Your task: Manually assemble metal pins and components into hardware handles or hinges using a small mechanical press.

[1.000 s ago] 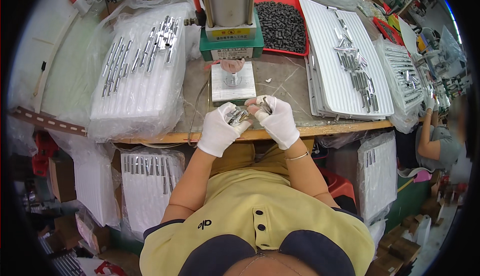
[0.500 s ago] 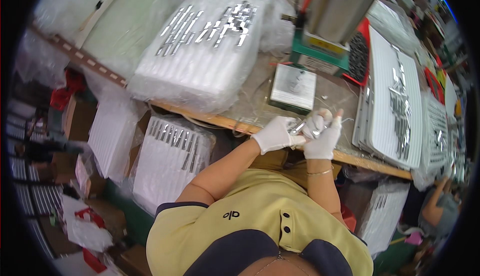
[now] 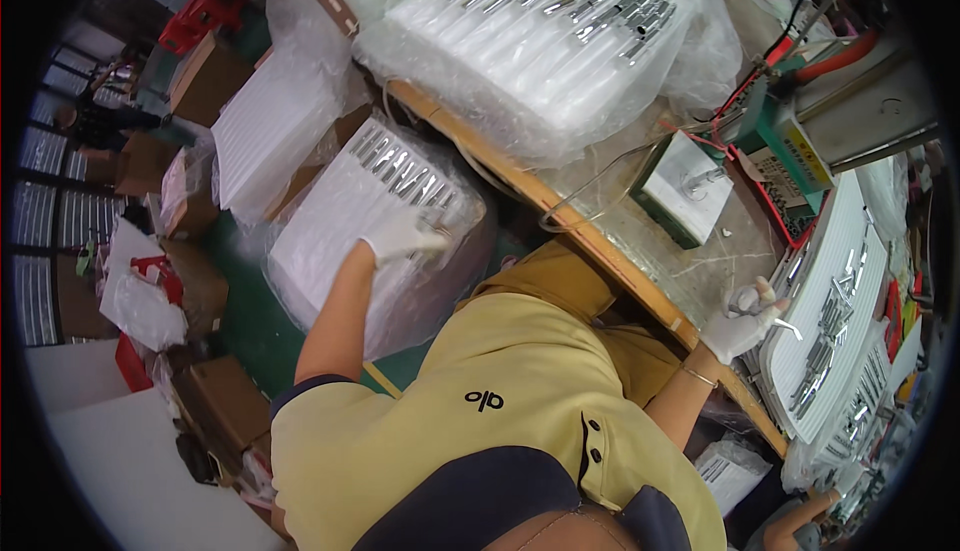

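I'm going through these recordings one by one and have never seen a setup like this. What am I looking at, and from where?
There's no robot: a person works in white gloves, and a wide fisheye camera on their head looks down, so straight edges bend.

The left hand is over a plastic-wrapped white tray below the bench, beside its metal tubes; blur hides whether it grips one. The right hand, near the bench edge, holds shiny metal pieces.

On the bench stands a press-like machine with a metal-topped block beside it. Another wrapped tray and a ribbed white tray there also carry metal tubes.
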The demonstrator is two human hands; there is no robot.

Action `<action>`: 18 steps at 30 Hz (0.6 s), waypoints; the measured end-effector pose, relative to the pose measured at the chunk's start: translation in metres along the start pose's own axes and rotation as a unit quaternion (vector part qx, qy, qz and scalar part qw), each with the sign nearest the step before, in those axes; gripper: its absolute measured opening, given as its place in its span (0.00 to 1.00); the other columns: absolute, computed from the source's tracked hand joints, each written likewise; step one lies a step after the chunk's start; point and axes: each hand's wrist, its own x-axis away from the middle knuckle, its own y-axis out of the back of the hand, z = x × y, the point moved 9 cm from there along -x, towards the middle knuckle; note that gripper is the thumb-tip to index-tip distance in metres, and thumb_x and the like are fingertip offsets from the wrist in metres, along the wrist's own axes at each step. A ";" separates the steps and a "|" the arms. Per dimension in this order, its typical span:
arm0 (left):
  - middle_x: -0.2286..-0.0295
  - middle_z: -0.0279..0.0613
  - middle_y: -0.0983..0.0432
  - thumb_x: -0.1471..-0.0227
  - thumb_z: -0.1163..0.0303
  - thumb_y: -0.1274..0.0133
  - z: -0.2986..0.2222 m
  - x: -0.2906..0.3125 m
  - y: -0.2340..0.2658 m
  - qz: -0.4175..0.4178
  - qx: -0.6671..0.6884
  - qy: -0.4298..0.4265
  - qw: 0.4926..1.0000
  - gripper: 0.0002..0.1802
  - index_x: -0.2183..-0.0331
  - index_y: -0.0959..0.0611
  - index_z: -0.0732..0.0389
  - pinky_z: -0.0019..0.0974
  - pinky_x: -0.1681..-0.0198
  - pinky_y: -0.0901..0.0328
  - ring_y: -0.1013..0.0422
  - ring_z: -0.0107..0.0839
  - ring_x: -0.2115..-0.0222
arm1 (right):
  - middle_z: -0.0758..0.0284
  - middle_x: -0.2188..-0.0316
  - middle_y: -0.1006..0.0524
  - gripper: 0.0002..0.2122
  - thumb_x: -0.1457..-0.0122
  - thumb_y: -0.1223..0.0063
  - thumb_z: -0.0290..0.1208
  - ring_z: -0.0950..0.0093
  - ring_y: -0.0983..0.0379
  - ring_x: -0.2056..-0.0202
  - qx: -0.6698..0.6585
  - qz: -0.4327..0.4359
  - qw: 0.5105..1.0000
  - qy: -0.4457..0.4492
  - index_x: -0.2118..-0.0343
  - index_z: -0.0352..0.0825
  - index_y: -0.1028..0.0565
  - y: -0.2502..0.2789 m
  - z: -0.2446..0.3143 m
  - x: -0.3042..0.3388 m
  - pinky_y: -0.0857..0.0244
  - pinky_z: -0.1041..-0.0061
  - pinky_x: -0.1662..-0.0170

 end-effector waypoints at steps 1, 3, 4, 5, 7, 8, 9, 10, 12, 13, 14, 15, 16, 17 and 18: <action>0.75 0.42 0.23 0.62 0.60 0.37 0.055 -0.008 0.033 -0.071 -0.027 0.013 0.997 0.26 0.63 0.21 0.68 0.29 0.68 0.35 0.28 0.27 0.72 | 0.77 0.90 0.44 0.24 0.37 0.65 0.51 0.85 0.53 0.88 0.047 -0.017 0.999 -0.011 0.72 0.32 0.27 0.009 -0.012 0.003 0.64 0.84 0.85; 0.71 0.46 0.23 0.64 0.60 0.36 0.086 0.000 0.074 -0.135 -0.168 0.096 0.972 0.27 0.63 0.22 0.68 0.34 0.66 0.33 0.28 0.32 0.73 | 0.77 0.90 0.44 0.24 0.37 0.64 0.51 0.86 0.53 0.87 0.115 -0.041 0.992 -0.023 0.72 0.32 0.28 0.017 -0.031 0.010 0.63 0.84 0.84; 0.71 0.46 0.23 0.64 0.60 0.36 0.095 -0.002 0.081 -0.138 -0.168 0.096 0.971 0.27 0.63 0.22 0.68 0.34 0.66 0.33 0.28 0.32 0.73 | 0.77 0.89 0.43 0.24 0.37 0.64 0.51 0.86 0.52 0.87 0.176 -0.070 0.981 -0.029 0.72 0.32 0.28 0.023 -0.033 0.015 0.63 0.84 0.83; 0.72 0.48 0.23 0.64 0.58 0.36 0.111 -0.006 0.089 -0.151 -0.229 0.122 0.954 0.27 0.64 0.21 0.67 0.36 0.64 0.33 0.28 0.36 0.72 | 0.77 0.88 0.43 0.24 0.37 0.64 0.51 0.86 0.52 0.86 0.198 -0.058 0.978 -0.033 0.72 0.32 0.28 0.021 -0.033 0.018 0.63 0.84 0.82; 0.73 0.50 0.23 0.65 0.56 0.36 0.134 -0.023 0.095 -0.154 -0.289 0.143 0.934 0.26 0.66 0.20 0.66 0.37 0.63 0.33 0.27 0.40 0.72 | 0.77 0.87 0.43 0.23 0.37 0.64 0.51 0.86 0.53 0.86 0.205 -0.065 0.976 -0.027 0.72 0.32 0.28 0.021 -0.035 0.019 0.63 0.84 0.82; 0.71 0.52 0.23 0.66 0.55 0.36 0.141 -0.029 0.097 -0.159 -0.314 0.136 0.926 0.28 0.65 0.21 0.66 0.39 0.63 0.34 0.27 0.44 0.70 | 0.77 0.87 0.43 0.23 0.37 0.64 0.51 0.86 0.53 0.86 0.211 -0.068 0.975 -0.023 0.72 0.32 0.27 0.021 -0.036 0.018 0.63 0.84 0.82; 0.69 0.54 0.23 0.66 0.54 0.36 0.138 -0.030 0.098 -0.164 -0.338 0.128 0.918 0.29 0.65 0.21 0.66 0.41 0.62 0.34 0.27 0.48 0.68 | 0.77 0.87 0.43 0.23 0.37 0.64 0.51 0.86 0.53 0.86 0.213 -0.068 0.975 -0.020 0.72 0.32 0.27 0.021 -0.036 0.018 0.63 0.84 0.82; 0.69 0.54 0.23 0.66 0.54 0.36 0.136 -0.031 0.097 -0.163 -0.335 0.127 0.919 0.29 0.65 0.21 0.66 0.41 0.62 0.34 0.27 0.48 0.68 | 0.77 0.87 0.43 0.23 0.36 0.65 0.50 0.86 0.53 0.86 0.209 -0.070 0.975 -0.023 0.72 0.32 0.27 0.023 -0.037 0.017 0.63 0.84 0.82; 0.65 0.56 0.24 0.66 0.52 0.36 0.134 -0.034 0.093 -0.132 -0.379 0.142 0.905 0.34 0.59 0.23 0.65 0.44 0.58 0.34 0.28 0.51 0.63 | 0.77 0.87 0.43 0.23 0.36 0.66 0.49 0.86 0.54 0.86 0.206 -0.070 0.976 -0.024 0.71 0.32 0.27 0.023 -0.037 0.016 0.63 0.84 0.82; 0.65 0.56 0.24 0.66 0.52 0.36 0.136 -0.033 0.094 -0.133 -0.376 0.142 0.906 0.34 0.59 0.23 0.65 0.44 0.58 0.34 0.28 0.51 0.63 | 0.77 0.87 0.43 0.23 0.35 0.66 0.49 0.86 0.54 0.86 0.209 -0.073 0.975 -0.027 0.71 0.32 0.27 0.024 -0.037 0.016 0.63 0.84 0.82; 0.65 0.55 0.24 0.67 0.51 0.35 0.136 -0.030 0.099 -0.163 -0.365 0.127 0.908 0.35 0.59 0.23 0.65 0.44 0.58 0.34 0.28 0.51 0.63 | 0.77 0.87 0.44 0.23 0.35 0.67 0.48 0.86 0.55 0.86 0.212 -0.075 0.974 -0.031 0.70 0.32 0.27 0.026 -0.037 0.016 0.62 0.84 0.82; 0.65 0.55 0.24 0.68 0.50 0.34 0.132 -0.027 0.102 -0.194 -0.353 0.111 0.908 0.35 0.60 0.23 0.65 0.44 0.58 0.34 0.28 0.51 0.63 | 0.77 0.87 0.44 0.22 0.35 0.68 0.47 0.86 0.55 0.86 0.215 -0.082 0.973 -0.033 0.70 0.32 0.27 0.028 -0.038 0.015 0.62 0.84 0.83; 0.65 0.55 0.24 0.68 0.50 0.34 0.130 -0.026 0.101 -0.196 -0.350 0.111 0.909 0.35 0.60 0.23 0.65 0.44 0.58 0.34 0.28 0.51 0.63 | 0.77 0.87 0.44 0.22 0.35 0.68 0.47 0.86 0.55 0.86 0.216 -0.079 0.973 -0.031 0.70 0.32 0.27 0.028 -0.038 0.015 0.62 0.84 0.83; 0.65 0.55 0.24 0.68 0.49 0.34 0.128 -0.022 0.103 -0.230 -0.344 0.123 0.902 0.35 0.61 0.23 0.64 0.44 0.58 0.34 0.28 0.50 0.62 | 0.77 0.87 0.44 0.23 0.34 0.69 0.47 0.86 0.56 0.87 0.211 -0.072 0.974 -0.031 0.70 0.32 0.27 0.028 -0.039 0.014 0.63 0.84 0.84; 0.64 0.54 0.25 0.69 0.49 0.33 0.127 -0.016 0.106 -0.264 -0.338 0.136 0.893 0.35 0.62 0.23 0.64 0.44 0.58 0.34 0.28 0.49 0.62 | 0.77 0.87 0.45 0.23 0.34 0.70 0.46 0.86 0.56 0.87 0.206 -0.066 0.976 -0.031 0.71 0.32 0.27 0.027 -0.039 0.014 0.64 0.84 0.84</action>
